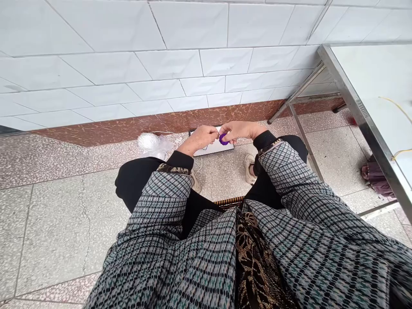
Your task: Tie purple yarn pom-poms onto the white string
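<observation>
A small round purple piece (222, 139), which looks like crochet or yarn work, is pinched between the thumb and fingers of my right hand (242, 130). Just left of it, my left hand (202, 138) is closed, thumb and fingertips pressed together at the piece's left edge. Whatever those left fingertips hold is too small to make out. Below both hands a flat white board or box (215, 148) with dark edges lies on the floor. White yarn (148, 140) sits in a clear plastic bag to the left of my left hand.
A white tiled wall (180, 64) with a brown marbled base stands ahead. On the right is a metal-framed table (357, 92), with a dark purple cloth-like thing (376, 177) beneath it. Loose white cord (199, 166) lies by my left shoe (195, 182).
</observation>
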Tool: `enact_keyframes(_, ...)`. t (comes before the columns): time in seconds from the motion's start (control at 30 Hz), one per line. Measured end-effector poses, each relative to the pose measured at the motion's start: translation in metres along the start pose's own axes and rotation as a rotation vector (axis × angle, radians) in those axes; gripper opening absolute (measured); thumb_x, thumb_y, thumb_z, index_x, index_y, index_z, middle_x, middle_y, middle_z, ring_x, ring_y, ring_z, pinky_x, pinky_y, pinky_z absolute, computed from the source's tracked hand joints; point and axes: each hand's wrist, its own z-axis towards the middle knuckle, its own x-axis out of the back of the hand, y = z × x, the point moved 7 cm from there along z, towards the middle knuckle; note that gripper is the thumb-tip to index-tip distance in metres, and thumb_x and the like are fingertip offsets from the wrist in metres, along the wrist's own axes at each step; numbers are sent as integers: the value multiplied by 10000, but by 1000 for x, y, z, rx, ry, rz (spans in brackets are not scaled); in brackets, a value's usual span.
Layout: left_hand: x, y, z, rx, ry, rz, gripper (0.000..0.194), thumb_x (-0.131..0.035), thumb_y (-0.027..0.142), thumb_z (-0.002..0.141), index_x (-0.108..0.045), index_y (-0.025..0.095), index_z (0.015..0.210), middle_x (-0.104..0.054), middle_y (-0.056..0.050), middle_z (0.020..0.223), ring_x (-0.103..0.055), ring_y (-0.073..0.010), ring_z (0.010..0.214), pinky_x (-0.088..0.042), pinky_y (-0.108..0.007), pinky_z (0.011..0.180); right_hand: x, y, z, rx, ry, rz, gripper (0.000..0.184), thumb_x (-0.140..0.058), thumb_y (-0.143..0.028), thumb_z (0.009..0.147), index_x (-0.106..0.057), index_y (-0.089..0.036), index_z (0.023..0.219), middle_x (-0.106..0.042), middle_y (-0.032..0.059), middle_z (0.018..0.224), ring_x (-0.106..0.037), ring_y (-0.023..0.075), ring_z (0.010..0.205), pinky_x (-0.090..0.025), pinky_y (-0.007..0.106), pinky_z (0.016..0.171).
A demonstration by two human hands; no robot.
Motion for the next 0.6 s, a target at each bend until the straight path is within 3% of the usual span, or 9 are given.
enact_keyframes(0.07,1,3,-1,-11,9,11,218,-565,157,823,-592,187,609,-598,-5,592,-507,-120,548,-373,-264,590,3,6,6,-51,63,-87,192,-738,30,837,-660,-127,760,-619,-11,616,-537,79,507,-455,174,467)
enact_keyframes(0.13,2,6,-2,-26,26,-2,205,-552,151,822,-597,184,624,-606,-6,600,-528,-123,571,-391,-262,616,11,10,10,-80,196,-37,240,-720,24,873,-626,-134,717,-594,-11,575,-536,82,508,-464,171,471)
enact_keyframes(0.23,3,10,-3,-43,60,-41,190,-536,136,827,-593,184,652,-595,2,598,-530,-121,575,-400,-249,617,23,13,12,-60,388,267,270,-687,5,921,-581,-153,730,-608,-9,589,-564,85,533,-521,174,522)
enact_keyframes(0.3,1,12,-4,-58,45,-65,198,-533,128,831,-581,184,648,-591,5,595,-532,-117,574,-409,-239,616,26,13,11,-24,432,489,247,-668,0,938,-581,-156,768,-630,-10,626,-584,82,556,-555,175,569)
enact_keyframes(0.43,-11,17,-6,-72,-69,-88,215,-532,100,830,-576,180,635,-587,7,602,-538,-110,570,-436,-237,641,27,10,10,53,415,721,212,-601,-18,983,-566,-160,830,-654,-11,700,-627,80,604,-576,178,611)
enact_keyframes(0.53,-18,13,-4,-55,-122,-73,193,-540,105,829,-604,178,662,-590,2,611,-547,-120,569,-439,-256,649,24,4,10,108,327,688,171,-597,-35,984,-568,-166,877,-617,-32,669,-582,75,555,-520,159,534)
enact_keyframes(0.6,-17,6,0,-15,-95,-42,164,-555,126,834,-629,179,697,-594,-2,616,-552,-136,574,-422,-273,636,21,0,7,130,248,605,155,-596,-24,969,-579,-164,902,-598,-39,649,-541,69,524,-479,148,496)
